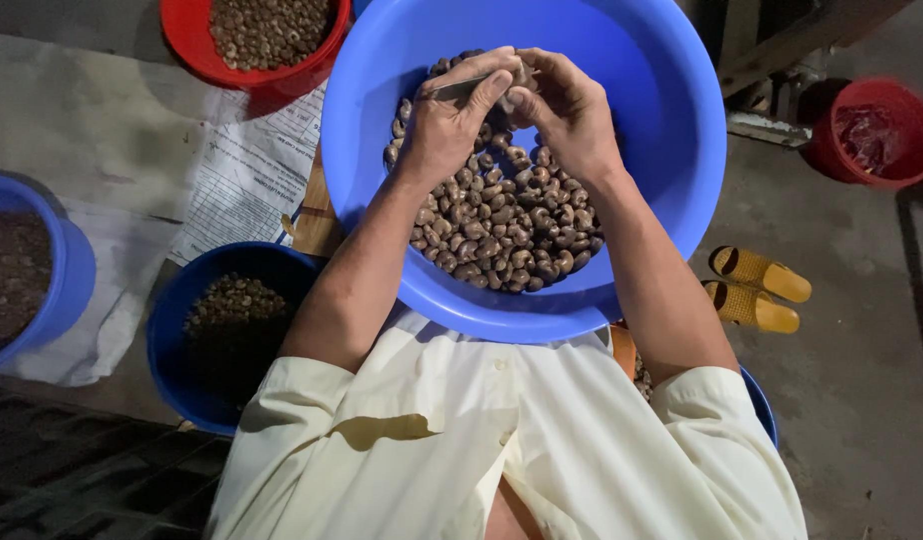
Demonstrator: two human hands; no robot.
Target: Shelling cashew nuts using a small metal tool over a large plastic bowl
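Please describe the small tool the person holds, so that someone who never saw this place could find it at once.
Start from the big blue basin of brown nuts on the person's lap. Above the nuts, both hands meet; the left hand grips a thin grey metal blade pointing at the nut pinched by the right hand. It is the only metal thing there.

Grey concrete floor (842,400), dim light, yellow sandals (757,288), red bucket (875,132)

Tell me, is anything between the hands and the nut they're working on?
Nothing visible. The left hand presses a thin metal blade against a single nut that the right hand pinches, above the brown nuts in the big blue basin.
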